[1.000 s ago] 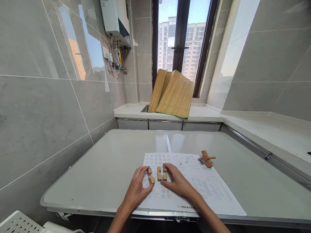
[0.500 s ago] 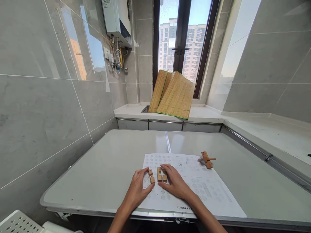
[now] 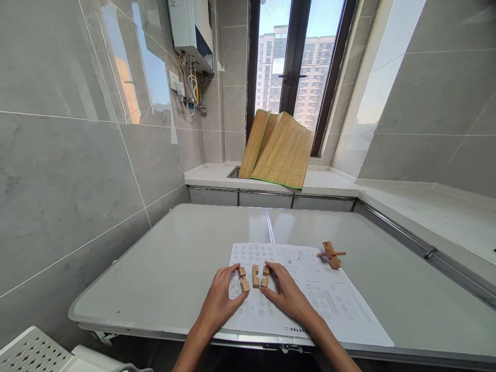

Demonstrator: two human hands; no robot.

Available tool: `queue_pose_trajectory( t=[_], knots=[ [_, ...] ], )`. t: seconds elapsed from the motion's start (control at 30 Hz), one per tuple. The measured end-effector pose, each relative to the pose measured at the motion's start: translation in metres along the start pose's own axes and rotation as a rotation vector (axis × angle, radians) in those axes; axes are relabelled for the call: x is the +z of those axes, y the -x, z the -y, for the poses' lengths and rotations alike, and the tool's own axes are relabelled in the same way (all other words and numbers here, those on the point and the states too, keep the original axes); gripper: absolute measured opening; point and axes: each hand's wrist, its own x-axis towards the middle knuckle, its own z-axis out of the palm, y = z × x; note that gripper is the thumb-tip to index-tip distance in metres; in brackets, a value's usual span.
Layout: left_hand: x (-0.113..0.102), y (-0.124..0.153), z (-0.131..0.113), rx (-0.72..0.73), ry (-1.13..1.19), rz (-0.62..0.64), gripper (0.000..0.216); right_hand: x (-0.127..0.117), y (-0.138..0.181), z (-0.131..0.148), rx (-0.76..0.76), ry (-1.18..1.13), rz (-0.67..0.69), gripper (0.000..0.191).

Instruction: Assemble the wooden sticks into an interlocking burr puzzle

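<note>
Head view: grey table (image 3: pixel 174 268), tiled walls (image 3: pixel 58 170).

A grey table (image 3: pixel 174 268) carries a printed sheet (image 3: pixel 329 305).

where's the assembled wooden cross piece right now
The wooden cross lies on the far right corner of the paper sheet on the table, to the right of both hands and apart from the loose blocks between them.
</note>
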Motion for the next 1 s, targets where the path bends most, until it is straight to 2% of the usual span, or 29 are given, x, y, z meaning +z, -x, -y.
queue_pose_trajectory(
  t=[0.2,0.5,0.63,0.8,1.0],
  knots=[
    [-0.0013,0.0014,-0.0031,-0.007,-0.008,0.017,0.059,0.0010,0.0003,-0.0006,0.001,0.052,-0.051,0.057],
    [0.0029,0.0012,0.0022,-0.051,-0.017,0.016,0.061,-0.0014,0.0041,-0.0058,0.005,0.126,-0.068,0.061],
    [0.0030,0.0015,0.0037,-0.057,-0.017,0.031,0.062,-0.0001,0.0039,-0.0051,-0.001,0.181,-0.098,0.053],
    [0.0022,0.0018,0.0055,-0.065,0.005,0.047,0.065,-0.0013,0.0013,0.0007,0.012,0.105,-0.102,0.045],
    [-0.0007,0.0004,-0.0032,-0.027,0.033,0.062,0.066,-0.0038,0.0032,0.0002,0.065,-0.004,-0.112,0.055]
  ],
)
